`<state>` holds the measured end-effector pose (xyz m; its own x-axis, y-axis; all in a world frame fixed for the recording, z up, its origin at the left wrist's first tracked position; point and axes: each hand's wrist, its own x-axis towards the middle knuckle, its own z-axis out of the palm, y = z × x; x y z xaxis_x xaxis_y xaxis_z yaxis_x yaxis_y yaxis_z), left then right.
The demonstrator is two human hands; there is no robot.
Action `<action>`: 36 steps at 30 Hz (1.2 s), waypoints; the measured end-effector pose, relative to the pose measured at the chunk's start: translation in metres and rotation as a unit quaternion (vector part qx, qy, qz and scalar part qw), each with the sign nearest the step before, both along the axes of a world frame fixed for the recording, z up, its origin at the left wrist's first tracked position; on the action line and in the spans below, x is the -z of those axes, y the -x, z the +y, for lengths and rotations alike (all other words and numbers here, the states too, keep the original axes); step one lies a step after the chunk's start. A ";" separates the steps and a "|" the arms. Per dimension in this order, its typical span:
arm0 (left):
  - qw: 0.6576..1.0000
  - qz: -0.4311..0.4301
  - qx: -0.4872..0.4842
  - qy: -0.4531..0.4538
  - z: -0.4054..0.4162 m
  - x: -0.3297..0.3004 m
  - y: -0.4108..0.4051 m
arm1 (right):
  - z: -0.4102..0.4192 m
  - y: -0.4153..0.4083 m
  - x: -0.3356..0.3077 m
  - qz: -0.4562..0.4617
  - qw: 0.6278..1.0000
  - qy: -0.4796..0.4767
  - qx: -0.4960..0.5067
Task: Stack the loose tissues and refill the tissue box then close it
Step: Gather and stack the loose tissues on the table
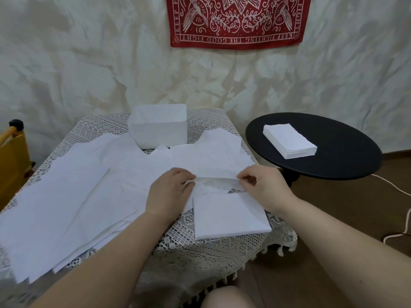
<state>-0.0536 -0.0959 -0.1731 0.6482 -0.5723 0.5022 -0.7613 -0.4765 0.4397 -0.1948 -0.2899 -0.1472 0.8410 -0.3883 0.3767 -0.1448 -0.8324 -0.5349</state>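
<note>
- Tissue (216,180), thin and white, is pinched at its ends by left hand (170,192) and right hand (264,188).
- Flat tissue stack (231,216) lies below on the lacy surface (191,247).

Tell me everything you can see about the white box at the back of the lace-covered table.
The tissue box is a plain white, slightly translucent, plastic-looking rectangular container with rounded corners. It stands upright at the far edge of the table, open-topped, with no lid visible. Loose tissues lie spread before it, reaching its base. Neither hand touches it.
</note>
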 end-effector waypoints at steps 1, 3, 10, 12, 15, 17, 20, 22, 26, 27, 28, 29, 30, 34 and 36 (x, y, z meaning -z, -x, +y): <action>1.000 0.005 -0.003 -0.002 0.000 0.000 0.000 | 0.001 0.001 -0.003 -0.003 1.000 -0.007 0.005; 1.000 0.023 -0.012 0.013 0.000 -0.003 0.001 | 0.002 0.003 -0.008 -0.016 1.000 -0.016 0.012; 0.998 0.012 0.003 0.058 0.002 -0.024 0.015 | 0.003 0.023 -0.027 -0.027 0.999 -0.012 0.027; 0.996 0.022 0.018 0.080 0.005 -0.035 0.023 | 0.005 0.030 -0.030 -0.041 0.998 -0.016 0.039; 0.995 0.005 0.052 0.080 0.014 -0.042 0.038 | 0.009 0.044 -0.030 -0.081 0.996 -0.020 0.041; 0.995 -0.016 0.068 0.069 0.024 -0.036 0.049 | 0.015 0.057 -0.025 -0.102 0.994 0.007 0.026; 0.996 -0.019 0.075 0.040 0.039 -0.020 0.063 | 0.024 0.078 -0.009 -0.107 0.992 0.069 0.005; 0.996 -0.007 0.083 0.023 0.047 -0.010 0.073 | 0.029 0.088 0.004 -0.106 0.991 0.086 -0.003; 0.996 -0.015 0.091 -0.017 0.055 -0.001 0.085 | 0.034 0.096 0.021 -0.087 0.992 0.094 -0.021; 0.996 -0.006 0.090 -0.024 0.057 0.000 0.087 | 0.034 0.097 0.023 -0.080 0.992 0.099 -0.023; 0.996 0.002 0.089 -0.030 0.058 0.001 0.088 | 0.035 0.097 0.025 -0.075 0.992 0.101 -0.023; 0.996 0.009 0.088 -0.035 0.059 0.002 0.089 | 0.035 0.098 0.026 -0.073 0.992 0.100 -0.021; 0.996 0.014 0.084 -0.039 0.060 0.004 0.089 | 0.035 0.097 0.027 -0.072 0.993 0.096 -0.017; 0.997 0.032 0.063 -0.041 0.061 0.007 0.089 | 0.034 0.099 0.031 -0.069 0.994 0.078 -0.010; 0.997 0.038 0.052 -0.036 0.061 0.007 0.090 | 0.033 0.101 0.033 -0.062 0.996 0.068 -0.014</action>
<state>-0.1435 -0.0346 -0.1798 0.6184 -0.6707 0.4097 -0.7739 -0.4289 0.4660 -0.2954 -0.2574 -0.1806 0.7945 -0.3041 0.5256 -0.0612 -0.9013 -0.4289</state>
